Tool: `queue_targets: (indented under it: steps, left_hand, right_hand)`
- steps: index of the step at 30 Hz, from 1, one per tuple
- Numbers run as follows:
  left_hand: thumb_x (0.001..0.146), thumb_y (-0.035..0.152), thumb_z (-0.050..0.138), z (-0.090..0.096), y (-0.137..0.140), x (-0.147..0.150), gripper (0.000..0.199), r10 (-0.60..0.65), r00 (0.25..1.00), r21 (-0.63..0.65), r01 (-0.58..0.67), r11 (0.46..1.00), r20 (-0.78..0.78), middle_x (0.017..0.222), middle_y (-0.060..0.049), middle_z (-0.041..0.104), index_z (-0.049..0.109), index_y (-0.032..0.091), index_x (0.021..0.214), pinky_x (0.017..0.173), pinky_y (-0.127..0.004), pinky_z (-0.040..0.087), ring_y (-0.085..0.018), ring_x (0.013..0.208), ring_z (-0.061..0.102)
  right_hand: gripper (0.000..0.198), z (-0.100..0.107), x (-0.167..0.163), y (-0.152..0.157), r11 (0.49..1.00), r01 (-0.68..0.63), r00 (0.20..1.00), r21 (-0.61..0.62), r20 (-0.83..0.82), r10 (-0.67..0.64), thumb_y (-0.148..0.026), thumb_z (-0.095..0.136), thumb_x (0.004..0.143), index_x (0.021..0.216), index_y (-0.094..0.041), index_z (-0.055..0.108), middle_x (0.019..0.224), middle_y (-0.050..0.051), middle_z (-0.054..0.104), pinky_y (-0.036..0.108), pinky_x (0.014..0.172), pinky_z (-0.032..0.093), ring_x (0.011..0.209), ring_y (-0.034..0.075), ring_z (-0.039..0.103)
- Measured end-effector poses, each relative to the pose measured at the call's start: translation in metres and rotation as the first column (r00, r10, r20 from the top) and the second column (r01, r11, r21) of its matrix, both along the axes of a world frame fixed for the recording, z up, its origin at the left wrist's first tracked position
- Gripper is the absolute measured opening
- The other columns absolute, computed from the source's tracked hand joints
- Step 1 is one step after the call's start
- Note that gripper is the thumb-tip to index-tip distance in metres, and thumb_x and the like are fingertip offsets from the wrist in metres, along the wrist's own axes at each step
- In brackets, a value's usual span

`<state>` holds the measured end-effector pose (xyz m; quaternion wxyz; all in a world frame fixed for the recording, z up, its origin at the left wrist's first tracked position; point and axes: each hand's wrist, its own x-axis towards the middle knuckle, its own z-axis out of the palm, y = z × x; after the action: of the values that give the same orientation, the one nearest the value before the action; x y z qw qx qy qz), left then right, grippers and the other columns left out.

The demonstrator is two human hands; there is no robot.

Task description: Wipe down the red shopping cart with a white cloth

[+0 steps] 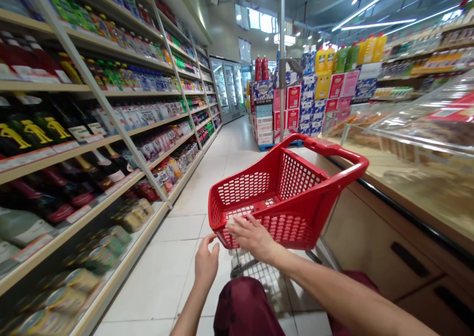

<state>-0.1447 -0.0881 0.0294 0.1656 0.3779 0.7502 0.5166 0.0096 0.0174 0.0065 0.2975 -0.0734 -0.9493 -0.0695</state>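
The red shopping cart, flanked by drinks shelves and a counter, is seemingly being steadied. The right hand is laid over its low rim, grip indeterminable; the left hand is held half-curled, thumb apart, by its corner. For steering, firm contact would be needed.

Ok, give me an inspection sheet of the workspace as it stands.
Surface: pale tiled floor.
Job's things: red shopping cart, standing beside the counter.
Clutter: stacked cartons and bottles beyond the cart.
Hands: left hand open, by the cart's end away from the handle; right hand at the same end; whether either touches is unclear.
Cables: nothing seen.
Surroundings: drink shelves left; clear covers on the counter right; glass-door coolers behind.
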Motion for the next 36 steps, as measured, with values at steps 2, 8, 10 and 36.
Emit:
queue_targets:
  steps: [2, 8, 10, 36]
  left_hand:
    - [0.061, 0.028, 0.046, 0.003, 0.007, 0.009, 0.024, -0.055, 0.993, 0.026, 0.058, 0.998, -0.103, 0.091, -0.006, 0.059, 0.054, 0.019, 0.082, 0.089, -0.039, 0.035, -0.021, 0.092, 0.052]
    - [0.070, 0.020, 0.039, 0.003, 0.025, 0.022, 0.021, -0.128, 0.846, 0.028, 0.166, 0.986, -0.518, 0.098, -0.008, 0.058, 0.053, 0.018, 0.085, 0.085, -0.040, 0.039, -0.021, 0.093, 0.052]
    - [0.071, 0.018, 0.039, 0.004, 0.032, 0.028, 0.023, -0.110, 0.773, 0.038, 0.170, 0.985, -0.625, 0.103, -0.009, 0.057, 0.054, 0.017, 0.088, 0.088, -0.041, 0.036, -0.021, 0.099, 0.050]
    - [0.068, 0.012, 0.040, 0.028, 0.090, 0.104, 0.058, -0.394, 0.485, -0.345, 0.192, 0.919, -0.781, 0.133, -0.012, 0.034, 0.032, 0.010, 0.125, 0.101, -0.050, 0.017, -0.023, 0.124, 0.026]
  right_hand:
    - [0.020, 0.000, 0.009, 0.008, 1.000, 0.025, 1.000, 0.015, -0.001, -0.025, -0.020, 0.043, 0.084, 0.096, -0.021, 0.060, 0.121, 0.000, 0.050, 0.044, 0.104, 0.017, 0.124, 0.018, 0.024]
    - [0.020, -0.008, 0.046, 0.013, 0.996, 0.084, 0.996, 0.002, 0.041, -0.084, -0.021, 0.044, 0.084, 0.094, -0.022, 0.061, 0.112, 0.001, 0.057, 0.042, 0.103, 0.021, 0.119, 0.017, 0.035]
    - [0.025, 0.002, 0.052, 0.018, 0.990, 0.137, 0.988, 0.017, -0.078, -0.136, -0.021, 0.041, 0.085, 0.105, -0.024, 0.056, 0.119, 0.001, 0.053, 0.045, 0.103, 0.017, 0.123, 0.019, 0.028]
    - [0.025, 0.020, 0.130, 0.064, 0.945, 0.328, 0.900, -0.020, -0.298, -0.319, -0.017, 0.038, 0.085, 0.091, -0.021, 0.062, 0.109, 0.003, 0.060, 0.041, 0.097, 0.032, 0.114, 0.017, 0.043]
